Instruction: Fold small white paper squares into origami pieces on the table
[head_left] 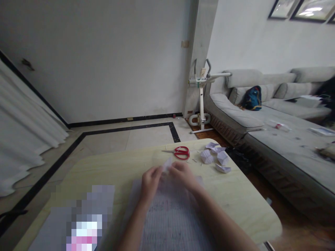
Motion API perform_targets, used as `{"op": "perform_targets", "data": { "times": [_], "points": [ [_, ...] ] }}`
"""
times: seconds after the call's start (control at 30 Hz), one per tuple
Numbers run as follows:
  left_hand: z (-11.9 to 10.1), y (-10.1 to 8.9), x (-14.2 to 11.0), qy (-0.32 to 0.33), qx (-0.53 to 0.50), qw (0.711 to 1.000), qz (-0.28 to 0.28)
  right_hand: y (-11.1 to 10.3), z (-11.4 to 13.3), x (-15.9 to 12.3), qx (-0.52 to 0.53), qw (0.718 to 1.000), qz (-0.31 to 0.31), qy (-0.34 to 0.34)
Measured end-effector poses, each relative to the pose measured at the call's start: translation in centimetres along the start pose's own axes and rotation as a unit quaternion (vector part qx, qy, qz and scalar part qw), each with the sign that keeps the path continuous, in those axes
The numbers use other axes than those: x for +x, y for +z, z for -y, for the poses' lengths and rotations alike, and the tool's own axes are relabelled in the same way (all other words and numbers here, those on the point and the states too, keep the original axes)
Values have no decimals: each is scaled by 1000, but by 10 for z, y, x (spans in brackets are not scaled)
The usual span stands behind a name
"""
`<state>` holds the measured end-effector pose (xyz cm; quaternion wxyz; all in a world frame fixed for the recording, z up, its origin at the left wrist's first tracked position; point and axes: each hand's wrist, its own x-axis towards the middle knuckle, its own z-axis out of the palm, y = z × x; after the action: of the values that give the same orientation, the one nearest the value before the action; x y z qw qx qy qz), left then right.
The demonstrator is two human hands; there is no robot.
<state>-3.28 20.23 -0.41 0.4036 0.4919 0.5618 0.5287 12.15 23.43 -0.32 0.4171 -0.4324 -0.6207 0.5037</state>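
Observation:
A small piece of white paper [166, 165] is pinched between my two hands, above the far end of a lined sheet with writing [170, 216]. My left hand [151, 179] is closed on the paper's left side. My right hand [184, 174] grips its right side, slightly blurred by motion. Just beyond the hands lie red-handled scissors [181, 152], their blades pointing left. Several folded paper pieces [207, 157] sit in a loose group to the right of the scissors. How the held paper is folded cannot be made out.
The pale wooden table [246, 209] has rounded corners. Near its left side are another sheet [104, 195] and a pixelated area. A grey sofa [282, 139] stands to the right, with a blue bag [252, 98] on it. White exercise equipment [201, 101] stands beyond the table.

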Motion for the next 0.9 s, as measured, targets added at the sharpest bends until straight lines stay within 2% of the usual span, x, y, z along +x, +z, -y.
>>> {"op": "perform_targets", "data": {
  "times": [0.13,0.23,0.37,0.5,0.7,0.9],
  "points": [
    [-4,1,1,13,-21,1000,-7,2,-1,0,-71,997,-7,-25],
    [-5,0,3,-7,-17,1000,-9,6,-3,-2,-116,991,-16,-59],
    [-6,0,3,-61,-65,995,-33,11,-7,-4,-88,990,-45,-104],
    [-6,3,2,-106,-154,982,-25,13,-9,-4,-81,988,-60,-121],
    [-6,3,0,-114,-181,977,14,14,-5,-5,-76,990,-61,-105],
    [-21,3,-4,-112,-162,980,14,12,-5,-3,-60,993,-59,-88]
  ]
}}
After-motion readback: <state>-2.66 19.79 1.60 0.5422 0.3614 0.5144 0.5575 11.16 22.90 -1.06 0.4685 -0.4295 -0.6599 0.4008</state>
